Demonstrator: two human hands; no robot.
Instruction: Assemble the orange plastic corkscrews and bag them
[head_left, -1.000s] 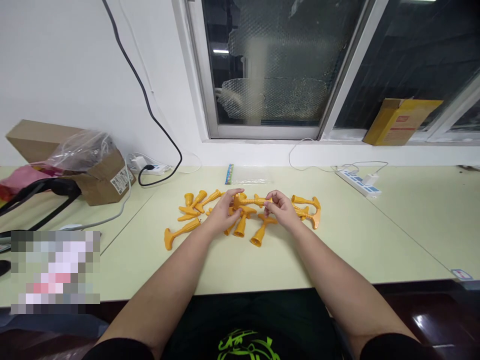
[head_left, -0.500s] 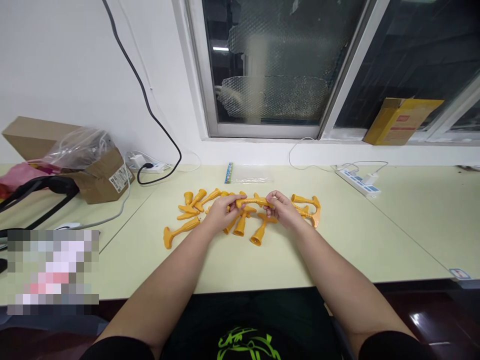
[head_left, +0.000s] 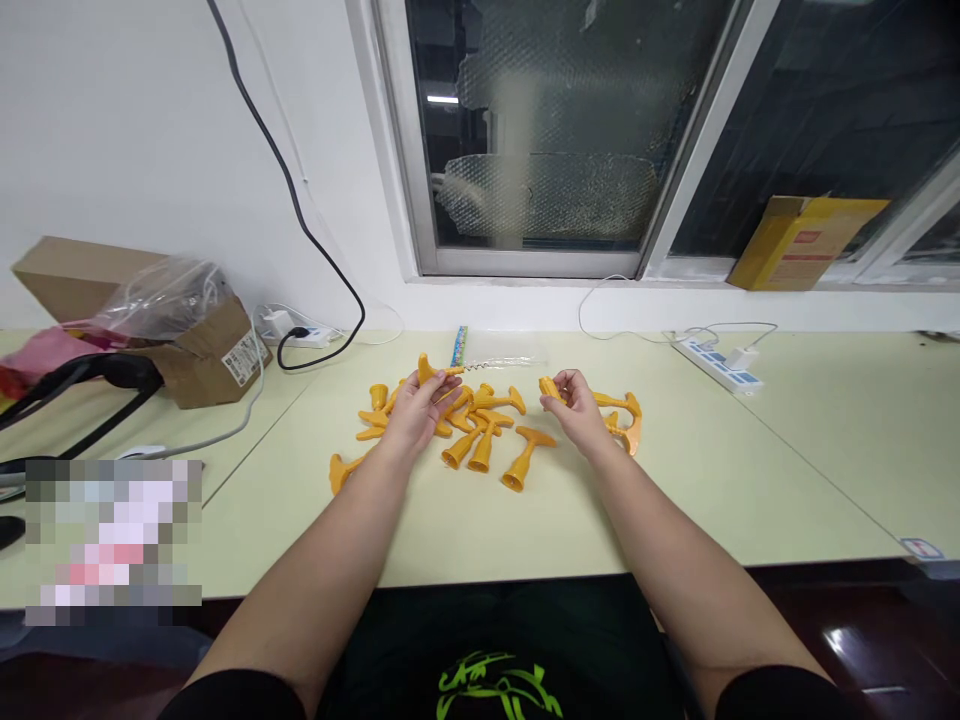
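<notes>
My left hand (head_left: 411,412) is closed on a yellow corkscrew (head_left: 427,369). Its T-shaped handle stands up past my fingers, and its bare metal spiral points right. Across a gap, my right hand (head_left: 577,408) pinches a yellow plastic sleeve (head_left: 550,387), partly covered by the fingers. Below and between my hands lies a loose pile of yellow corkscrews, several with bell-shaped ends. One corkscrew (head_left: 525,460) is nearest me at the right of the pile. Another T-handle (head_left: 341,472) shows beside my left forearm. More yellow pieces (head_left: 631,420) lie just right of my right hand.
A clear plastic bag (head_left: 502,347) with a coloured strip lies behind the pile. Power strips (head_left: 716,365) and cables run along the wall. An open cardboard box (head_left: 202,360) and a black-framed object (head_left: 112,372) stand at the left. A yellow carton (head_left: 810,240) leans on the window sill.
My hands have moved apart. The yellow piece held between them is now separated into a corkscrew with its spiral bare on the left and a sleeve on the right.
</notes>
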